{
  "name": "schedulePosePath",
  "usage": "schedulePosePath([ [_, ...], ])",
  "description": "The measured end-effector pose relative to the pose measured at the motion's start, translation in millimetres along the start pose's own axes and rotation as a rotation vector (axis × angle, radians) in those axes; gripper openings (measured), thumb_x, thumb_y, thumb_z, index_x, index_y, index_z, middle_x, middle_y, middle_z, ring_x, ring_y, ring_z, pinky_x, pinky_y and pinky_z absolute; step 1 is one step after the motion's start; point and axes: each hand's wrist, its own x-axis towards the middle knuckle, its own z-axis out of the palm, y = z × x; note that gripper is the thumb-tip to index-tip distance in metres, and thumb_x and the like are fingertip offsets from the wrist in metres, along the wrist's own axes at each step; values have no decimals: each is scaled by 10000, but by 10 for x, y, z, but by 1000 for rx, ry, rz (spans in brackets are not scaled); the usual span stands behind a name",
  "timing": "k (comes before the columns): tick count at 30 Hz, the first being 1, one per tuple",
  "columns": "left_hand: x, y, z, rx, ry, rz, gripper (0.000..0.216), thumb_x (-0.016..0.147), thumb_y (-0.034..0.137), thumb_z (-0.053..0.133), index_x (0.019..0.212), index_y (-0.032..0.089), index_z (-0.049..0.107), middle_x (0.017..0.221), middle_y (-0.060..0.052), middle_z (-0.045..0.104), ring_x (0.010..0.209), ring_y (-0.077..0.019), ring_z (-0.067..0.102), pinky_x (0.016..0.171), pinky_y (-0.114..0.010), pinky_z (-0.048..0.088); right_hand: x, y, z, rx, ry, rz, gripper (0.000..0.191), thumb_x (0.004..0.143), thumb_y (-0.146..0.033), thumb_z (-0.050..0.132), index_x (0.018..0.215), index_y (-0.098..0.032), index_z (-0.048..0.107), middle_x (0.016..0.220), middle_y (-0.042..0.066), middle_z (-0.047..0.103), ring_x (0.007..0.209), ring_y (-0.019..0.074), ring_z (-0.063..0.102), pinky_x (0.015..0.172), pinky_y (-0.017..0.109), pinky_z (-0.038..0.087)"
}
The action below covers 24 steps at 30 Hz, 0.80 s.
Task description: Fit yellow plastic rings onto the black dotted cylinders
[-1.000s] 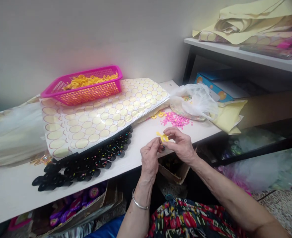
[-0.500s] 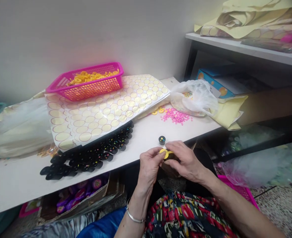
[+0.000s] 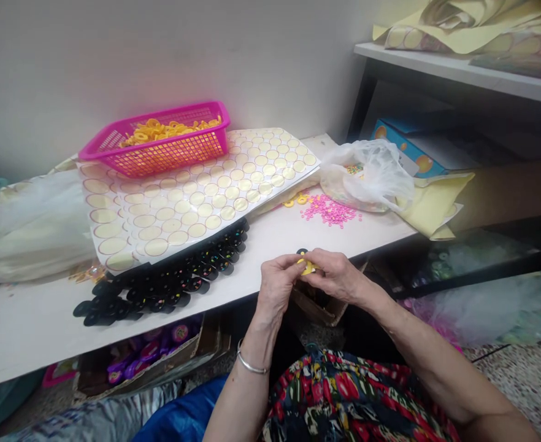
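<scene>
A grey wall (image 3: 270, 61) backs a white table (image 3: 17, 344) above speckled floor (image 3: 535, 383).

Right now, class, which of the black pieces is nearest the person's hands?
The lone black piece, just beyond the left hand and right hand, partly hidden by them. The other black pieces cluster farther left, along the sheets of circles.

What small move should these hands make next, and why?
Probably ease the yellow piece forward to the small black cup: the left hand and right hand both pinch the piece, and the cup shows just beyond them. I cannot tell whether piece and cup touch, so a gentle nudge seems best.
</scene>
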Motion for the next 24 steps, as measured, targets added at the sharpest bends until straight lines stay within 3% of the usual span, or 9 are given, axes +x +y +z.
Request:
schedulePosePath([
  [2, 44, -9, 1, -2, 42, 18, 258, 542, 237, 750, 740, 82, 694, 569, -20, 628, 494, -77, 511, 515, -209, 414, 28, 74, 12, -17, 29, 20, 84, 812, -204, 507, 875, -183, 559, 713, 7, 516, 643, 122, 478, 598, 235, 372],
  [6, 165, -93, -54, 83, 277, 167, 270, 567, 269, 726, 778, 105, 686, 587, 9, 606, 512, -64, 486, 542, -209, 405, 83, 195, 36, -43, 114, 95, 90, 776, -220, 548, 863, -197, 555, 837, 31, 540, 762, 145, 503, 675, 255, 389],
  [8, 232, -158, -106, 137, 331, 189, 260, 593, 273, 699, 795, 110, 687, 625, 4, 616, 528, -62, 479, 552, -208, 397, 109, 227, 46, -54, 102, 119, 73, 767, -228, 560, 833, -198, 551, 872, 33, 541, 799, 151, 507, 704, 262, 391],
  [12, 312, -272, -163, 227, 310, 164, 254, 634, 300, 655, 808, 120, 693, 660, -11, 628, 571, -85, 500, 574, -221, 395, 147, 256, 64, -94, 50, 146, 44, 778, -230, 548, 790, -193, 527, 839, 27, 531, 783, 148, 502, 705, 264, 388],
  [19, 372, -345, -82, 330, 242, 215, 182, 679, 314, 619, 706, 152, 698, 701, -18, 625, 661, -117, 525, 603, -226, 388, 178, 275, 100, -137, 8, 159, 34, 794, -219, 518, 779, -188, 517, 831, 26, 522, 765, 140, 494, 692, 257, 381],
  [24, 403, -378, -65, 389, 200, 264, 190, 704, 320, 599, 695, 160, 702, 719, -34, 627, 714, -146, 551, 645, -243, 408, 172, 296, 115, -58, 32, 195, 45, 788, -228, 531, 770, -186, 535, 791, 14, 516, 728, 130, 484, 666, 249, 375],
])
